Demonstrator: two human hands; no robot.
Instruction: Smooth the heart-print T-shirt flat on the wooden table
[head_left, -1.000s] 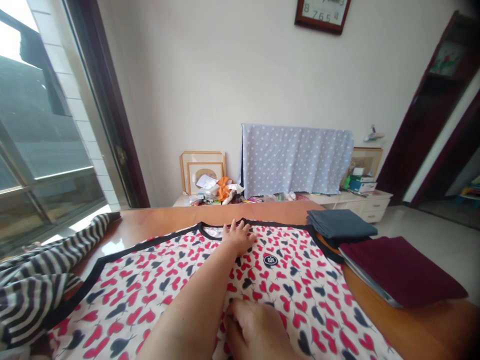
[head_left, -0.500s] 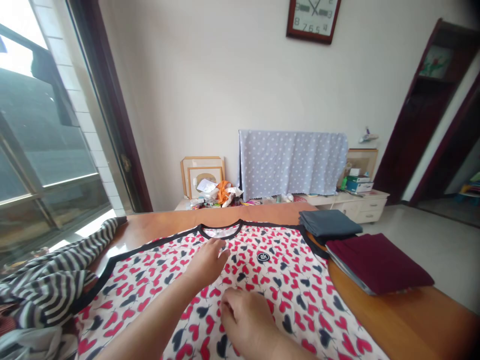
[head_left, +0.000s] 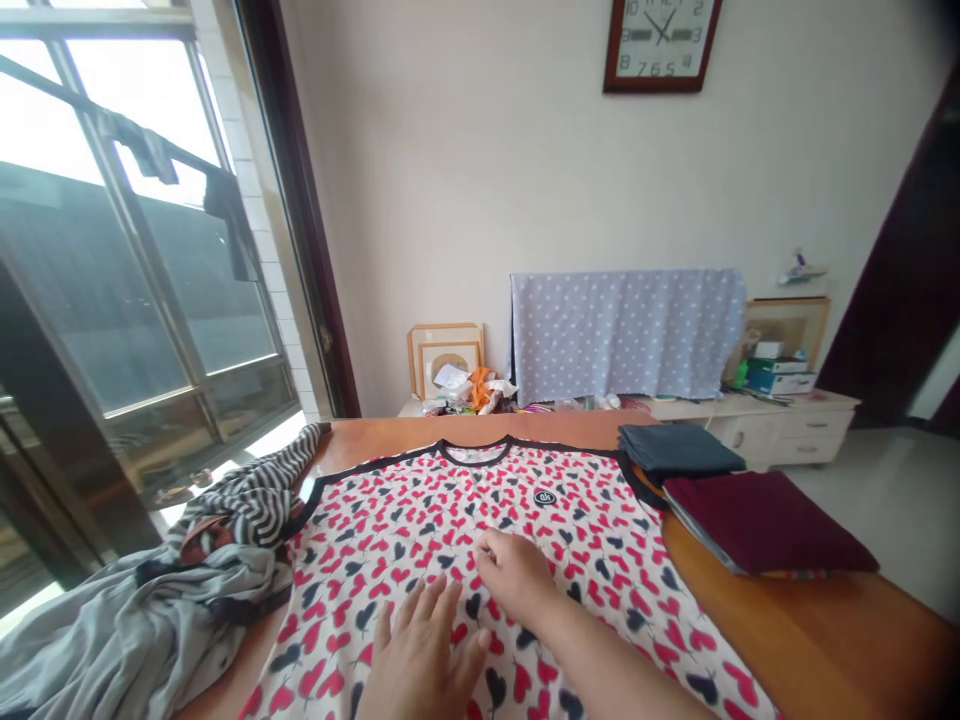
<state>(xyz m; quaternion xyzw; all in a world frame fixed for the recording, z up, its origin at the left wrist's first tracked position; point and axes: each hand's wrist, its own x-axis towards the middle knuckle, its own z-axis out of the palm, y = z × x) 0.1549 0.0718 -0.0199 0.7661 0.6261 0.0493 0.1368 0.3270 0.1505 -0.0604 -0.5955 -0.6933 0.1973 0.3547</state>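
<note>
Fingers [head_left: 433,608] of left hand [head_left: 424,655] spread flat on heart-print shirt [head_left: 600,540], right hand [head_left: 517,575] curled, grip unclear, chest badge [head_left: 544,497] unreadable

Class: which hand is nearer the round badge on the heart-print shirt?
Right. The right hand rests on the shirt just below the round badge; the left hand lies flat lower down and further left.

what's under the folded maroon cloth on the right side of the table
A thin grey edge of something flat peeks out along the left side of the maroon cloth, with the wooden table beneath. What that grey layer is, and how far it extends, stays covered.
</note>
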